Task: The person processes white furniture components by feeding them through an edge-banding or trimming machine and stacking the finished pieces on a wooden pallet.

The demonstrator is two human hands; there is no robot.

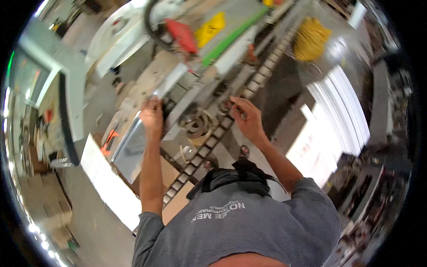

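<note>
left hand gripping top edge of shiny metal sheet, sheet hangs below the hand | right hand fingers on roller track, small dark part pinched, details blurred | grey machine body between hands | white panel stack well right of right hand | yellow cable coil above

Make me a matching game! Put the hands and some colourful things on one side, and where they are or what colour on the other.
Things:
1. left hand
2. right hand
3. coiled cord
4. boards

Matches:
A. yellow
B. on the roller track
C. white, stacked at the right
D. on the shiny metal sheet

Pairs: 1-D, 2-B, 3-A, 4-C
</note>
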